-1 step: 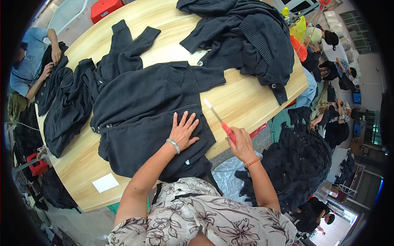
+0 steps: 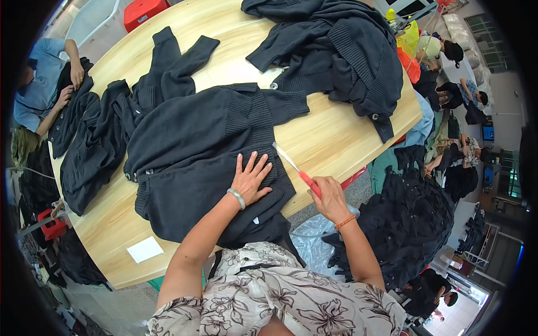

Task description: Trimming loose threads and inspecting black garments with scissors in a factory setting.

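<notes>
A dark knitted cardigan (image 2: 196,190) lies flat on the wooden table in front of me, its ribbed hem toward the right. My left hand (image 2: 251,178) rests on it palm down with fingers spread, close to that hem. In my right hand (image 2: 330,197), closed round the handle, is a slim red-handled tool (image 2: 304,178) with a thin metal shaft. Its tip points away to the left and reaches the edge of the ribbing; whether it touches the knit I cannot tell. A small white label (image 2: 256,220) shows at the cardigan's near side.
More dark knitwear (image 2: 342,61) is heaped at the far right of the table (image 2: 330,140), and other dark garments (image 2: 92,145) lie at the left. A white card (image 2: 144,250) is near the front edge. A co-worker (image 2: 42,84) handles a garment at the far left. Dark clothes (image 2: 398,218) pile up right of me.
The red-handled tool's tip has swung left and slightly nearer, from over bare table to the ribbed hem's edge. My left hand has stayed in place.
</notes>
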The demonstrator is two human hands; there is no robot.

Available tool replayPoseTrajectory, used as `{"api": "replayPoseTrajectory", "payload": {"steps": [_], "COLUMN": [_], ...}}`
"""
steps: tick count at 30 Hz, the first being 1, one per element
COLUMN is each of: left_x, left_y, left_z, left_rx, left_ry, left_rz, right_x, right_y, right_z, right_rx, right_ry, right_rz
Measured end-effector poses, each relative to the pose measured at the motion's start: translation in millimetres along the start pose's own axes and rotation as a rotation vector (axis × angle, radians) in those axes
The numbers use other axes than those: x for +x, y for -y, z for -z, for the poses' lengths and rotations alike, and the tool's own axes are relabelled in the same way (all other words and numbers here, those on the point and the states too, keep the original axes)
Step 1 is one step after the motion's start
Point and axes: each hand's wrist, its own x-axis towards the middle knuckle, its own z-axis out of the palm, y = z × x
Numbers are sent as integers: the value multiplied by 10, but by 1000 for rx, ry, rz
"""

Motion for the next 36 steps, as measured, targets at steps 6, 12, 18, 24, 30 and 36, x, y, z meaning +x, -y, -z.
{"api": "replayPoseTrajectory", "payload": {"steps": [6,12,18,24,30,36], "left_x": [29,79,95,30,-46,-1113], "left_y": [14,23,34,91,68,680], "left_z": [-88,-103,-105,-264,145,1306], "left_rx": [18,26,19,2,-168,300], "left_ry": [6,60,107,-75,-75,-465], "left_rz": [-4,-21,-17,-55,9,533], "right_x": [-3,468,641,323,369,409], "right_y": [54,522,682,258,726,944], "right_z": [27,-157,-228,174,167,139], "right_rx": [6,103,100,-128,174,216], "right_ry": [391,437,359,408,434,400], "right_rz": [-289,-8,13,-172,-22,21]}}
